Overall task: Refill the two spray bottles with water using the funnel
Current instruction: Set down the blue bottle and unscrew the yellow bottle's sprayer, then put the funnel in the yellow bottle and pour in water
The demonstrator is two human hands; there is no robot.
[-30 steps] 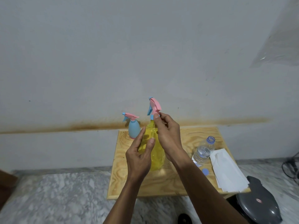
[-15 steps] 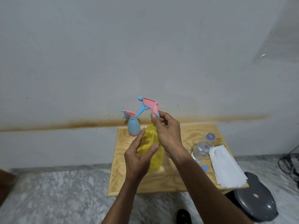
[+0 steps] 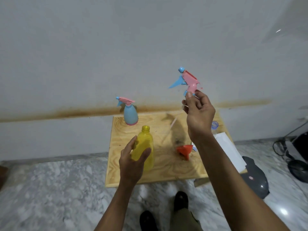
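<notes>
- Pale wall with a rusty stain line backs a small plywood tabletop (image 3: 166, 174) standing on marble floor.
- Left hand (image 3: 131, 162) curls its fingers and thumb round the lower body of the yellow bottle (image 3: 146, 145), which stands uncapped near the tabletop's front left, neck open.
- Right hand (image 3: 198, 110) pinches the collar of the pink-and-blue spray head (image 3: 188, 80), held high over the tabletop's back right, its dip tube (image 3: 170, 129) trailing down.
- Thin, see-through plastic and apparently empty, the yellow bottle looks light and easy to tip or squeeze; a grip low on its body suits best.
- Blue bottle (image 3: 130, 114), head on, stands at the back left corner.
- Red funnel (image 3: 185, 150) lies on its side toward the right, nothing between it and the open neck.
- Water bottle (image 3: 215, 125) and white paper (image 3: 230, 147) sit at the right edge, partly behind the right forearm, so reaching them means clearing that arm.
</notes>
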